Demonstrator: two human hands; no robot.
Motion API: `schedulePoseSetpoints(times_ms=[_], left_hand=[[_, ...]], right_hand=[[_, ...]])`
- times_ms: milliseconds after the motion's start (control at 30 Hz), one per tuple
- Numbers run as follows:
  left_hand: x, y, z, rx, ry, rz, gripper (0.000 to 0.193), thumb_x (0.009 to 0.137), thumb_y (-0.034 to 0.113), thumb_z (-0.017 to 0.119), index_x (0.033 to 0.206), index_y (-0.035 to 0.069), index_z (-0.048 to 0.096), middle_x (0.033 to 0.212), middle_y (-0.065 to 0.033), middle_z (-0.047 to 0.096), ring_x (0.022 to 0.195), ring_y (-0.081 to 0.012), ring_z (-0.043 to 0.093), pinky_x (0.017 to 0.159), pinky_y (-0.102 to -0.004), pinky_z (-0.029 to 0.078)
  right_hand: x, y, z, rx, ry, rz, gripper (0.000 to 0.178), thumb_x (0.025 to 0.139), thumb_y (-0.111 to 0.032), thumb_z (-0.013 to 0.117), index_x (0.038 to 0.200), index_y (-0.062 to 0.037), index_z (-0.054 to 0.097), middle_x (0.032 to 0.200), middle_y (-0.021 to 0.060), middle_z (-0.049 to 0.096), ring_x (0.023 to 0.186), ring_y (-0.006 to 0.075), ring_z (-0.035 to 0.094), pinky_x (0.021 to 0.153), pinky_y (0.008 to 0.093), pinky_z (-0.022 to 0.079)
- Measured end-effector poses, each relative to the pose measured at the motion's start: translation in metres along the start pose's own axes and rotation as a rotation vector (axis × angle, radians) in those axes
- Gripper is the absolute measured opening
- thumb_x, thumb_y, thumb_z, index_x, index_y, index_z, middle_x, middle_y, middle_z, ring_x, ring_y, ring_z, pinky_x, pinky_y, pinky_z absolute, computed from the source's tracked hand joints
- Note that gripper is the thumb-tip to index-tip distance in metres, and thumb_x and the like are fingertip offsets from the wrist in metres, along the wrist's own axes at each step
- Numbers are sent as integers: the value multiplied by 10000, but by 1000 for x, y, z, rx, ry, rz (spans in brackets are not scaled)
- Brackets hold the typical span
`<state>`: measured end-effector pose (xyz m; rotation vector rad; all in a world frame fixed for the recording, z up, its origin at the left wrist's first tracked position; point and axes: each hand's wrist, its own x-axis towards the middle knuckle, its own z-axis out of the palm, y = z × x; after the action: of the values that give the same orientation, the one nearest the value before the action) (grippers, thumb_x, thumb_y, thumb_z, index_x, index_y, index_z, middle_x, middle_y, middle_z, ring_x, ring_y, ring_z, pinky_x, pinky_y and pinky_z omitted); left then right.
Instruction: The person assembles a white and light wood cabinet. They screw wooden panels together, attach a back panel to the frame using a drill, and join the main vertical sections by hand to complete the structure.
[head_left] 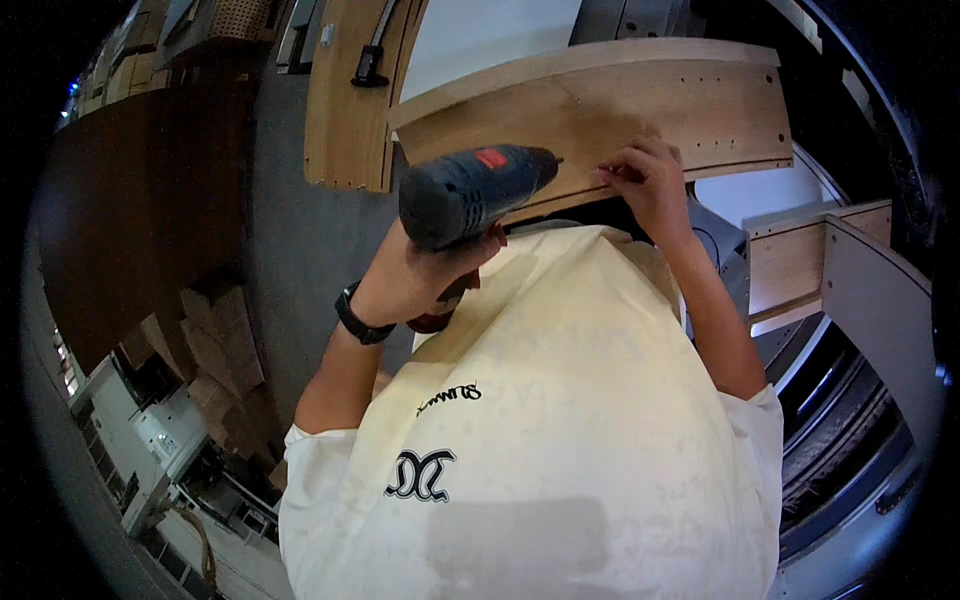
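My left hand [415,278] is wrapped round the grip of a dark blue cordless drill [462,195] with a red patch on its side. The drill's chuck points right, toward my other hand, and its thin bit is apart from the fingers. A long light-wood board [700,118] with small drilled holes lies ahead of me. At the near edge of that board, my right hand [650,185] has thumb and fingertips pinched together. Whatever is between those fingertips is too small to make out.
Another wooden board [345,120] at the upper left bears a black caliper [370,65]. A white panel [485,40] lies beyond. Joined boards [785,265] stand at right. A large dark brown sheet [150,200] and cardboard boxes [220,340] are on the left.
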<state>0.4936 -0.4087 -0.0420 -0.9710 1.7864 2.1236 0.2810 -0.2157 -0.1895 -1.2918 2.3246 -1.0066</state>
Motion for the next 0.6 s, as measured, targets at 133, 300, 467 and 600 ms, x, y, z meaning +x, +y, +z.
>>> schedulePoseSetpoints(times_ms=[133, 300, 467, 600], left_hand=[[-3, 7, 18, 31, 18, -18, 223, 881, 108, 702, 1046, -7, 607, 880, -54, 646, 635, -109, 607, 570, -273, 522], [-8, 18, 51, 31, 94, -44, 248, 860, 99, 704, 1067, -2, 611, 889, -57, 651, 631, -115, 609, 570, -281, 521], [-11, 24, 73, 150, 104, -52, 268, 851, 108, 698, 1086, 11, 616, 891, -49, 653, 648, -113, 610, 576, -282, 520], [0, 25, 81, 186, 115, -11, 266, 845, 82, 703, 1088, 14, 617, 895, -45, 655, 644, -114, 611, 576, -272, 524]], right_hand=[[-4, 3, 5, 0, -12, -47, 208, 726, -291, 787, 821, -122, 712, 890, 38, 646, 920, 272, 597, 902, 423, 379], [0, 17, 16, 110, 158, -190, 195, 679, -225, 820, 771, -113, 690, 766, 7, 599, 816, 215, 556, 814, 362, 349], [-10, 23, 22, 69, 119, -168, 216, 740, -335, 764, 822, -142, 711, 909, 20, 636, 966, 258, 584, 932, 426, 375], [-4, 21, 22, 72, 176, -166, 189, 719, -286, 774, 812, -141, 695, 850, -3, 610, 908, 225, 578, 898, 395, 373]])
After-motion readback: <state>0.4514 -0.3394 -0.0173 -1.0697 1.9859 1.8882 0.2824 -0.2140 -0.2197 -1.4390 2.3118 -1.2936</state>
